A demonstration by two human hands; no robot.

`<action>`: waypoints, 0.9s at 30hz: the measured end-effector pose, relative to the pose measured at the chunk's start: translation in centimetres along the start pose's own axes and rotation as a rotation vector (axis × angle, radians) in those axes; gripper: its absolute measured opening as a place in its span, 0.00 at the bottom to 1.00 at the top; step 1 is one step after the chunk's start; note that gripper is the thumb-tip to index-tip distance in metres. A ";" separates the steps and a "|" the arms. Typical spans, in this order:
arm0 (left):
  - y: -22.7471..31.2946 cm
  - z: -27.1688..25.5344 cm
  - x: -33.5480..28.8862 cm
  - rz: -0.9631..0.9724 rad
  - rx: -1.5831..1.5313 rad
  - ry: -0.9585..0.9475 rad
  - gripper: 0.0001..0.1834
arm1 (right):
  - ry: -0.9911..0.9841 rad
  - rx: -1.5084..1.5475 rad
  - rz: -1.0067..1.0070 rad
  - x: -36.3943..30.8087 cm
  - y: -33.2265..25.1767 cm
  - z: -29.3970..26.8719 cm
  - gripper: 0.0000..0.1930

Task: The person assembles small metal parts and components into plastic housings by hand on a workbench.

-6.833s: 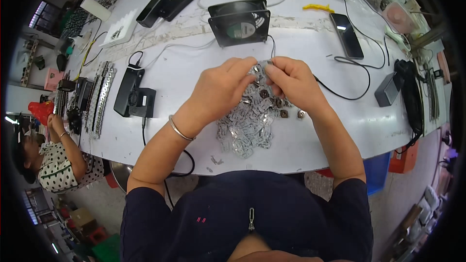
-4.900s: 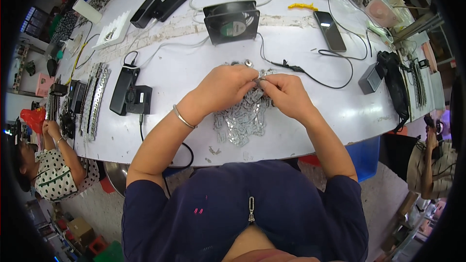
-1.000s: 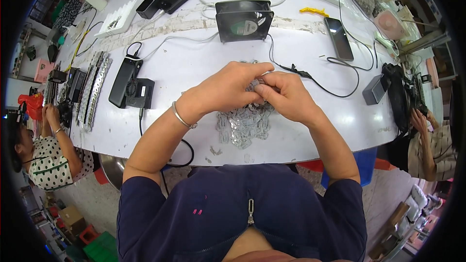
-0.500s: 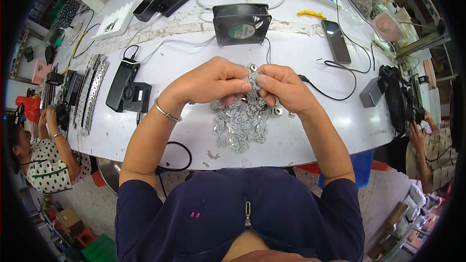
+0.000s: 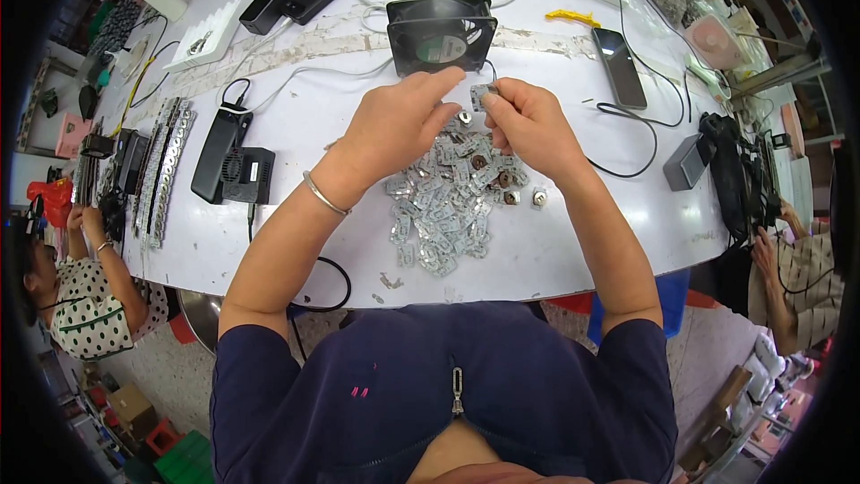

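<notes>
My right hand (image 5: 536,128) pinches a small flat grey metal piece (image 5: 480,95) between thumb and fingers, raised over the table. Opposite it, my left hand (image 5: 394,128) has its fingers stretched out and thumb apart, with nothing visible in it. Beneath both hands spreads a pile of small silvery metal pieces (image 5: 439,224). Several round dark-centred metal parts (image 5: 479,162) lie on the pile's right side, and one such part (image 5: 538,198) sits apart to the right. A black square fan (image 5: 441,36) stands upright just beyond my hands.
A phone (image 5: 619,68) and yellow tool (image 5: 573,17) lie at right. Black power packs (image 5: 224,148) and metal strips (image 5: 166,170) are at left. Cables cross the table (image 5: 340,99). A white tray (image 5: 202,40) sits far left. Other people work at both sides.
My hands have moved apart and slightly away from me. My left hand has opened off the small metal piece, while my right hand keeps one pinched. More of the pile shows.
</notes>
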State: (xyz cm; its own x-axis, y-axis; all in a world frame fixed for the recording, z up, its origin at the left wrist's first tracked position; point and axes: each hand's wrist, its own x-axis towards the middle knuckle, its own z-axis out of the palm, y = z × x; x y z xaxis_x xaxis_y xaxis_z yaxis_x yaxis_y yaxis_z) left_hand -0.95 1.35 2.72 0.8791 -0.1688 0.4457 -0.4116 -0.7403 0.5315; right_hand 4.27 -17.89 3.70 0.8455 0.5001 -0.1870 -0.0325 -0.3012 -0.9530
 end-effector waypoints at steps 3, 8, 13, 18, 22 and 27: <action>-0.7 0.5 0.0 0.120 0.090 0.017 0.16 | 0.007 -0.093 -0.015 0.2 -0.3 0.3 0.10; -0.8 0.5 0.2 0.129 0.123 0.084 0.15 | 0.017 -0.094 -0.062 0.8 -0.3 0.6 0.11; -2.1 0.7 0.7 0.263 0.217 0.111 0.12 | 0.012 -0.093 -0.086 1.6 -0.2 0.8 0.12; -2.7 0.9 0.9 0.296 0.261 0.166 0.12 | 0.039 -0.129 -0.106 2.5 0.0 1.2 0.15; -3.1 0.9 1.2 0.237 0.259 0.156 0.10 | 0.119 -0.252 -0.178 3.2 0.3 1.5 0.13; -2.6 0.9 1.1 0.161 0.195 0.206 0.09 | 0.191 -0.173 -0.259 4.3 1.0 1.3 0.12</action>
State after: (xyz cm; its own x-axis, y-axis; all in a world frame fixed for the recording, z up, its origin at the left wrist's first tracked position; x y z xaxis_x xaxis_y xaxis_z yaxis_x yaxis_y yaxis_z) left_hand 1.27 2.48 1.18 0.7310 -0.1732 0.6601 -0.4702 -0.8289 0.3032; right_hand 7.16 -14.99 1.58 0.8988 0.4219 0.1193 0.2728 -0.3251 -0.9055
